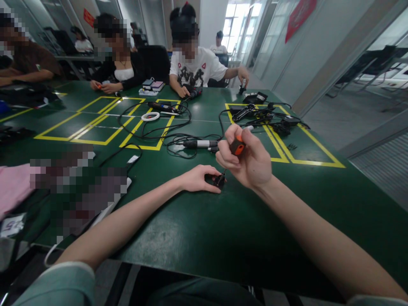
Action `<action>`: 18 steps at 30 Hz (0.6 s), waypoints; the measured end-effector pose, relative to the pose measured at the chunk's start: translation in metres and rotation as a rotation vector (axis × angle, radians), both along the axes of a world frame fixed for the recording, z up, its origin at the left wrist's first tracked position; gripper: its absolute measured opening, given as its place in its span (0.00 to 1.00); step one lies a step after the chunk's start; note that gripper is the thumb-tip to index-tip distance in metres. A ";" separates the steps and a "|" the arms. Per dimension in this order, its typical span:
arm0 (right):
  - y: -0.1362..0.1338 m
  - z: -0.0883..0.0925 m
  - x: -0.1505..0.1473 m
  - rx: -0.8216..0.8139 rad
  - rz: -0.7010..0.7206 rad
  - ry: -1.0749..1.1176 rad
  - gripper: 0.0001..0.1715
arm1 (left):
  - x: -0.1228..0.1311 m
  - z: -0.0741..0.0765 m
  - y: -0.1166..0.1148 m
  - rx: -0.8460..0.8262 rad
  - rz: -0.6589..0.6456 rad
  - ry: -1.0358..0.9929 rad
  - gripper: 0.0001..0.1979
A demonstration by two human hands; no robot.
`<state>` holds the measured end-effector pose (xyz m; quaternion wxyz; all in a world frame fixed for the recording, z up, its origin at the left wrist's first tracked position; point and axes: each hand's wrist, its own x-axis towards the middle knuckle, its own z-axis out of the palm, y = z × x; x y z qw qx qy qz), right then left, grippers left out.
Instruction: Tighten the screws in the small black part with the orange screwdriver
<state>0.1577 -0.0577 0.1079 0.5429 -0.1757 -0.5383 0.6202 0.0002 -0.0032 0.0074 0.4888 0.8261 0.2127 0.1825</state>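
Note:
My right hand is closed round a screwdriver with an orange and black handle. Its thin shaft slants down to a small black part on the green table. Around that part curl the thumb and fingers of my left hand, holding it against the tabletop. The exact kind of the black part is too small to make out, and the screwdriver's tip is hard to see against it.
Beyond my hands lie a black and silver cylindrical tool and looped black cables. A white ring sits farther back. Black parts are heaped at right inside yellow tape. A co-worker sits opposite, others to the left.

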 end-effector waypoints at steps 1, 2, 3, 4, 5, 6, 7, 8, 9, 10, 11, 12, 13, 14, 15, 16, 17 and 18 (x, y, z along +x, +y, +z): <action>0.001 0.001 0.000 0.006 -0.014 0.001 0.23 | 0.000 0.000 0.000 -0.003 -0.002 -0.001 0.20; 0.002 0.002 0.000 0.008 -0.019 0.003 0.24 | 0.000 0.001 0.000 -0.006 -0.005 -0.001 0.20; 0.003 0.002 0.001 0.007 -0.012 0.002 0.24 | 0.000 0.001 0.000 -0.007 -0.009 0.000 0.20; 0.004 0.003 0.002 0.001 0.004 -0.002 0.26 | 0.000 0.002 0.000 -0.005 -0.011 0.001 0.20; 0.005 0.003 0.003 -0.008 0.027 -0.008 0.28 | 0.000 0.002 0.000 0.001 -0.012 0.001 0.20; 0.005 0.003 0.003 -0.017 0.052 -0.014 0.30 | 0.000 0.002 0.000 0.008 -0.012 0.002 0.20; 0.006 0.003 0.004 -0.026 0.077 -0.020 0.32 | 0.000 0.002 0.000 0.013 -0.012 0.003 0.20; 0.005 0.002 0.005 -0.032 0.096 -0.023 0.33 | 0.000 0.001 0.000 0.017 -0.011 0.004 0.20; 0.004 0.001 0.005 -0.038 0.108 -0.024 0.34 | 0.000 0.001 0.000 0.018 -0.008 0.004 0.20; 0.003 0.001 0.004 -0.041 0.112 -0.024 0.34 | 0.000 0.000 0.000 0.019 -0.003 0.004 0.20; 0.002 0.000 0.003 -0.039 0.110 -0.022 0.34 | 0.000 0.000 0.000 0.020 0.003 0.005 0.20; 0.000 0.000 0.002 -0.033 0.102 -0.018 0.32 | 0.000 0.000 -0.001 0.021 0.010 0.004 0.20; -0.001 -0.001 0.001 -0.025 0.090 -0.014 0.30 | 0.000 0.000 -0.001 0.022 0.016 0.002 0.19; -0.002 -0.001 0.000 -0.016 0.078 -0.008 0.28 | 0.000 0.000 -0.001 0.022 0.016 0.000 0.19; -0.003 -0.001 -0.001 -0.006 0.067 -0.001 0.26 | 0.000 0.000 -0.001 0.022 0.014 -0.002 0.18; -0.003 -0.001 -0.002 0.003 0.057 0.006 0.24 | 0.000 0.000 -0.001 0.023 0.010 -0.003 0.18; -0.003 0.000 -0.002 0.011 0.049 0.011 0.23 | 0.000 0.000 0.000 0.023 0.007 -0.002 0.18; -0.002 0.000 -0.002 0.017 0.045 0.011 0.23 | 0.000 0.000 0.000 0.024 0.006 0.001 0.19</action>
